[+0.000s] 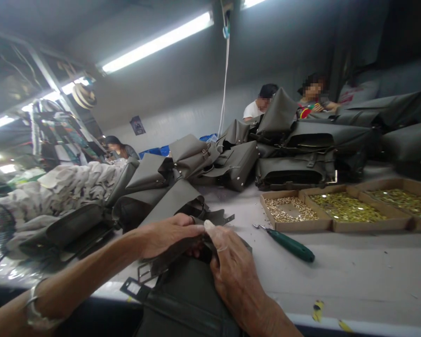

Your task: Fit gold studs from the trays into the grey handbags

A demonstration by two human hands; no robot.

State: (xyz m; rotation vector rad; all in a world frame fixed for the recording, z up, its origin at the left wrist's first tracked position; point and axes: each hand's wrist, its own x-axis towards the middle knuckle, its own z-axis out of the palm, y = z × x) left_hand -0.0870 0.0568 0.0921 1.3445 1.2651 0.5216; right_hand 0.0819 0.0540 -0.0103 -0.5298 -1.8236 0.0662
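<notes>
While at the worktop (pixel 354 276) edge, clasping dark bag (pixel 185 299) tightly with left hand (pixel 168 234) and right hand (pixel 231 269), near green-handled tool (pixel 291 245).

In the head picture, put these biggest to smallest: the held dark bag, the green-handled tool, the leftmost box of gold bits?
1. dark bag, though nearness to the camera enlarges it.
2. leftmost box of gold bits.
3. green-handled tool.

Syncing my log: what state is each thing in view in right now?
Bag, at the table edge, held by both hands.
Left hand, gripping its flap.
Right hand, pinching the same flap.
Hook tool, lying loose on the table.
Trays, open, holding brass pieces.
Stacked bags, piled, untouched.
Ceiling light, on.
</notes>
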